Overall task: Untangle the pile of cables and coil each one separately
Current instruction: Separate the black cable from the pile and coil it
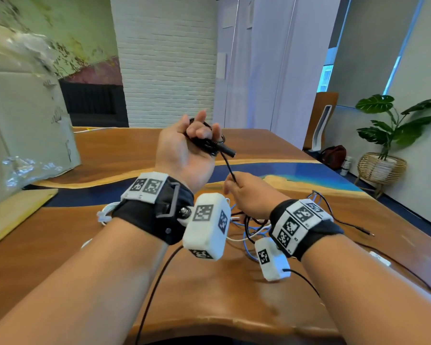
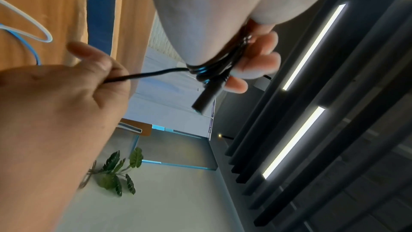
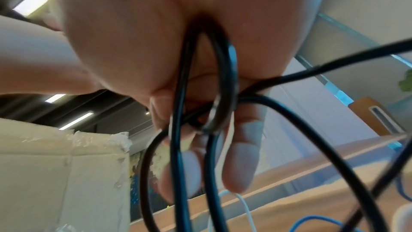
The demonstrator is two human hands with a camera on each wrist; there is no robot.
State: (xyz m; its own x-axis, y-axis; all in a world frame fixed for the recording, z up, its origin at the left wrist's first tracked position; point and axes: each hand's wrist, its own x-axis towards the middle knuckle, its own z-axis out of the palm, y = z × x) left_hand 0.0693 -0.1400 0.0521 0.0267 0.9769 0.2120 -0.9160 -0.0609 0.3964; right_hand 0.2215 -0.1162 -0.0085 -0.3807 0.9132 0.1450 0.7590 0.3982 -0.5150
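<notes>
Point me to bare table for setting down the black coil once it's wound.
Bare wood lies near the table edge, between the forearms, and far behind the left hand holding the black coil. Crowded: the cable pile under the right hand.

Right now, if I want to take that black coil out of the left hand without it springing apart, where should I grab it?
Probably across the wound loops of the black coil, beside the fingers of the left hand, coming from the open side where its plug sticks out. The turns are bunched there. Avoid the plug or the strand to the right hand; pulling either would likely unwind it.
</notes>
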